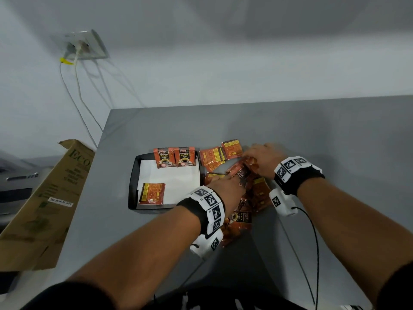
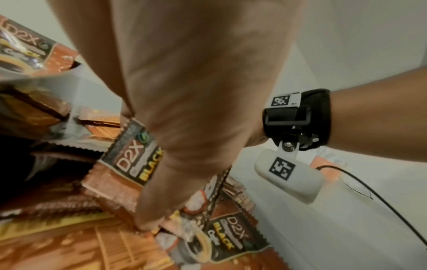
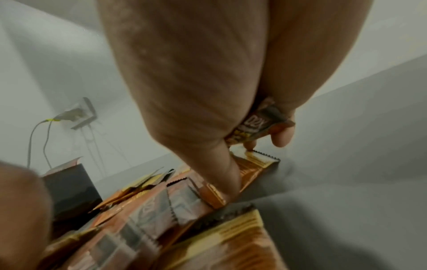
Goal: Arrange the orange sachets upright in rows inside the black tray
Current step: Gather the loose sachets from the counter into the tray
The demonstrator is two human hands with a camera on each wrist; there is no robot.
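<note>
Over at 9 o'clock the tray (image 1: 133, 175) holds three sachets on white paper (image 1: 178, 180): two upright (image 1: 164, 157) against its 12 o'clock wall, one flat (image 1: 152, 193) near 7. The left hand (image 1: 225, 186) presses fingertips (image 2: 145, 224) into the loose pile (image 1: 241, 198) just right of the tray, grip uncertain. At 2 o'clock the right hand (image 1: 261, 157) curls round a sachet (image 3: 258, 126); these look light, thin, slippery foil, best pinched by a crimped edge.

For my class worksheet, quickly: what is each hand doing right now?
Left hand: fingers down in the loose sachet pile, pinching a sachet.
Right hand: fingers curled round a sachet from the pile.
</note>
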